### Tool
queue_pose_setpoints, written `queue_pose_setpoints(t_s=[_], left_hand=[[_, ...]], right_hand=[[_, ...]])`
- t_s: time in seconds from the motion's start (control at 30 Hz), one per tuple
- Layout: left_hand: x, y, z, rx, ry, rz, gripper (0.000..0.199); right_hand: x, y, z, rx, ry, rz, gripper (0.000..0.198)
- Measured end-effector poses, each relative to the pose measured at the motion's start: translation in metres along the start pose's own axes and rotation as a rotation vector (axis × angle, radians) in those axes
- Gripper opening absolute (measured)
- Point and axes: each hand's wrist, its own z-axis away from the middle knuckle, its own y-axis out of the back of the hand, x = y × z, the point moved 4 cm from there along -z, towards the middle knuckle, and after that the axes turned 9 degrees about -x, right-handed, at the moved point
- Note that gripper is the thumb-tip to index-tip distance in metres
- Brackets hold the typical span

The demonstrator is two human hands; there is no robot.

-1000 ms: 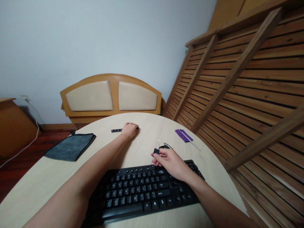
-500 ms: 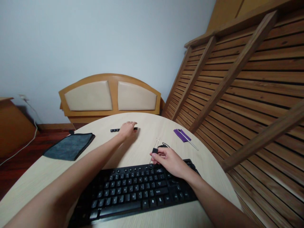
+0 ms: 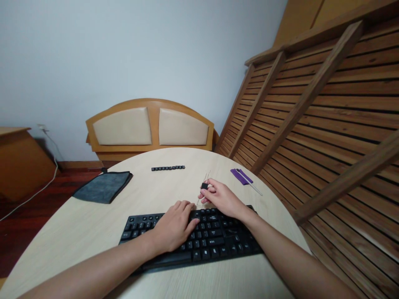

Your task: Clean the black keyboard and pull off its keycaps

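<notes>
A black keyboard (image 3: 205,243) lies at a slant near the table's front. Across its upper middle keys rests my left hand (image 3: 176,224), open, with fingers stretched forward and thumb apart. My right hand (image 3: 220,197) is closed on a wire keycap puller (image 3: 204,186), pinching its black middle; thin wire loops stick out at both ends. The puller is held just above the keyboard's back edge, its lower wires close to my left fingertips. Farther back, several black keycaps (image 3: 168,168) stand in a straight row on the table.
The round pale table (image 3: 140,182) carries a dark grey cloth (image 3: 102,189) at left. At right lie a purple cloth (image 3: 240,176) and a thin brush-like tool (image 3: 254,187). A slatted wooden frame (image 3: 311,124) leans beyond the right edge; a headboard (image 3: 152,124) stands behind.
My left hand has come back from the keycap row to the keyboard, uncovering the row. The right hand has raised the puller slightly, still gripping it. The view has shifted a little.
</notes>
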Motion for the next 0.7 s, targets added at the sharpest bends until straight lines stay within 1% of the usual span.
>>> queue_pose_setpoints(t_s=[0.1, 0.2, 0.33, 0.53, 0.7], left_hand=[[-0.002, 0.004, 0.002, -0.017, -0.029, -0.001, 0.035], [-0.006, 0.006, 0.004, -0.019, -0.056, 0.018, 0.031], [-0.009, 0.006, 0.007, -0.006, -0.041, 0.059, 0.03], [-0.008, 0.007, 0.006, -0.007, -0.001, 0.082, 0.03], [-0.008, 0.007, 0.006, -0.014, 0.017, 0.078, 0.031]], right_hand=[[-0.001, -0.01, 0.002, 0.032, 0.062, 0.048, 0.023], [-0.001, -0.018, 0.009, 0.062, 0.09, 0.133, 0.02], [-0.002, -0.021, 0.018, 0.087, 0.09, 0.232, 0.018], [-0.006, -0.022, 0.019, 0.049, 0.067, 0.283, 0.016], [-0.008, -0.022, 0.022, 0.054, 0.053, 0.362, 0.015]])
